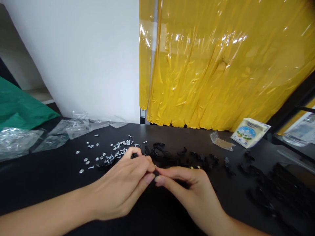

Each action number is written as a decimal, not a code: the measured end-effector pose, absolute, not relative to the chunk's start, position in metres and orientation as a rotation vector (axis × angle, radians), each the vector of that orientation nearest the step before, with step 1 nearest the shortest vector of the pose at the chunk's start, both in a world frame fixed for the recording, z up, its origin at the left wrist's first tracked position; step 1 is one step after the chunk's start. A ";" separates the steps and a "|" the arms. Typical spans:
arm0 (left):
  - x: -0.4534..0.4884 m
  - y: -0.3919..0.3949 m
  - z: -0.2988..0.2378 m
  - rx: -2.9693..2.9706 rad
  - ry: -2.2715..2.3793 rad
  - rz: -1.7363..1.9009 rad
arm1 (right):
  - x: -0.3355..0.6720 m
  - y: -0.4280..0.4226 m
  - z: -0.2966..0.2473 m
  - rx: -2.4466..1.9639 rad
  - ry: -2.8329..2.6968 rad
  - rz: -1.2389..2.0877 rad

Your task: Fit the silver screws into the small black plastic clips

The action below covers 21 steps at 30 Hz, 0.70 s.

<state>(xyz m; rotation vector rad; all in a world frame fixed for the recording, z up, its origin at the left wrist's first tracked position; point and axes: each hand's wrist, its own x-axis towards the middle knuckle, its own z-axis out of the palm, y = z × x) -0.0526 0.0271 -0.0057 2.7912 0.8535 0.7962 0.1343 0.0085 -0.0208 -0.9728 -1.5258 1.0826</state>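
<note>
My left hand (pixel 128 183) and my right hand (pixel 189 186) meet over the middle of the black table, fingertips almost touching. Between their thumbs and forefingers is a small black part (pixel 156 172), mostly covered by the fingers. The left fingers are curled closed round it, and the right thumb and forefinger pinch its other side. Behind the left hand lies a loose heap of silver screws (pixel 118 152), with several round metal washers (pixel 86 160) scattered to its left. Black plastic pieces (pixel 159 153) lie just beyond the fingertips.
More black parts (pixel 261 177) cover the table's right side. A white packet with a flower picture (pixel 249 132) stands at the back right beside a small clear bag (pixel 221 141). Crumpled plastic bags (pixel 76 126) and green cloth (pixel 22 105) lie left. A yellow plastic curtain (pixel 209 65) hangs behind.
</note>
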 end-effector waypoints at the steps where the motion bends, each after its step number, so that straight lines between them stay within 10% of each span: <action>1: -0.053 0.027 -0.006 2.807 0.847 0.796 | 0.134 0.008 -0.021 -0.970 -1.533 1.087; 21: -0.053 0.025 -0.007 2.758 0.904 0.926 | 0.135 0.012 -0.021 -0.942 -1.439 1.159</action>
